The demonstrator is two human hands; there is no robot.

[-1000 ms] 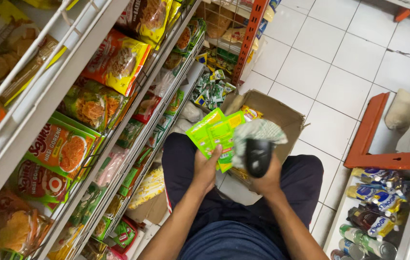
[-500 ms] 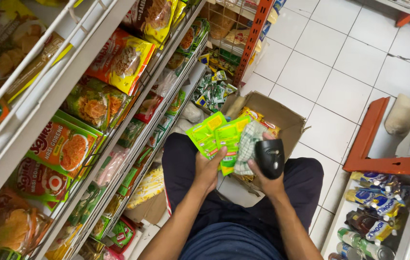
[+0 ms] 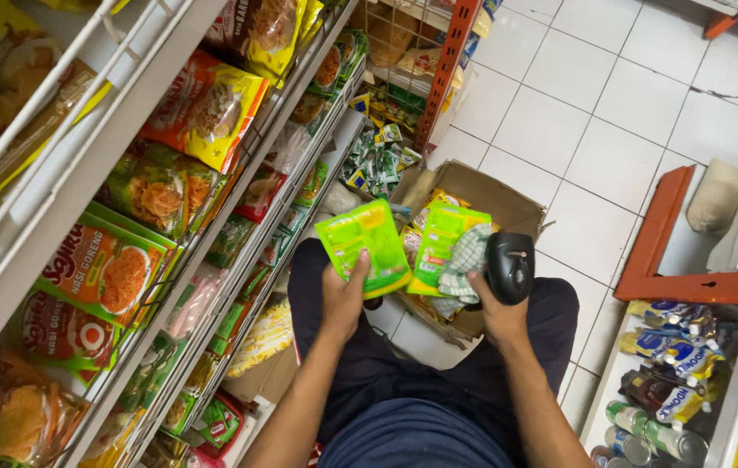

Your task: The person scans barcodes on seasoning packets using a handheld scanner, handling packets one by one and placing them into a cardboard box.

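Nearest, at six o'clock, the person's dark-trousered lap [image 3: 403, 381] fills the bottom of the view, both forearms reaching up toward twelve; the left hand [image 3: 344, 299] pinches a bright green packet [image 3: 364, 245] by its lower edge, thumb over the front and fingers behind, so the face tilts up toward the camera, likely so that its print can be read; just to the three o'clock side, the right hand [image 3: 497, 305] is closed around a black handheld scanner [image 3: 509, 267], its head angled toward the packets, and seems also to pin a second green packet [image 3: 440, 247] and a checked cloth [image 3: 464, 260] against it; how the hidden fingers lie I cannot tell.

Beyond the hands, at twelve o'clock, an open cardboard box [image 3: 507, 204] sits on the floor with more packets inside, close enough to reach without leaning.

At nine o'clock, wire shelves [image 3: 109, 130] of snack bags crowd the left elbow; at three to four o'clock an orange frame [image 3: 663, 251] and a tray of bottles [image 3: 672, 364] hem in the right; open white tile [image 3: 594, 104] lies only toward one o'clock.
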